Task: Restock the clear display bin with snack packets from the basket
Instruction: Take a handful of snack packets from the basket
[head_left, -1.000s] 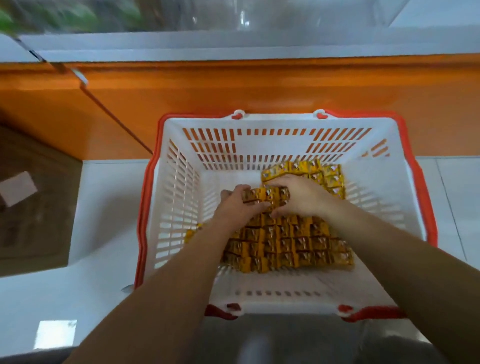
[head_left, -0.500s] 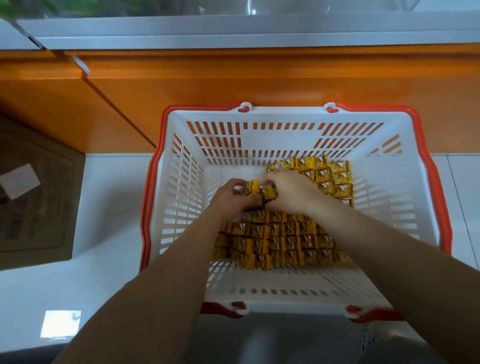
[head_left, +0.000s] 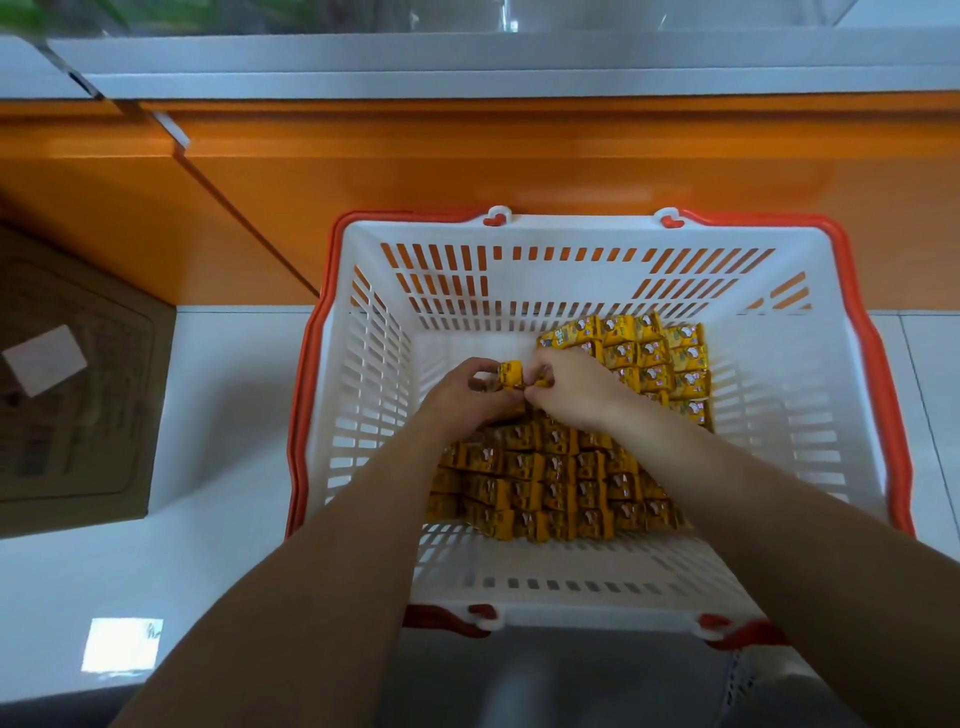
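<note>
Snack packets (head_left: 561, 478), yellow, lie in rows on the floor of the white basket (head_left: 363, 395) with the red rim. Both hands reach inside: left hand (head_left: 467, 395) and right hand (head_left: 571, 387) have fingers curled, apparently pinching a small bunch of packets (head_left: 511, 373) between them, raised above the rows

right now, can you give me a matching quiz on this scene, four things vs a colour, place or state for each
Things
1 basket
2 cardboard box
3 held packets
4 stacked packets

Descriptions
a lying in rows on the basket floor
b white with a red rim
c brown, left of the basket
d gripped between the left hand and right hand

Pairs: 1-b, 2-c, 3-d, 4-a
</note>
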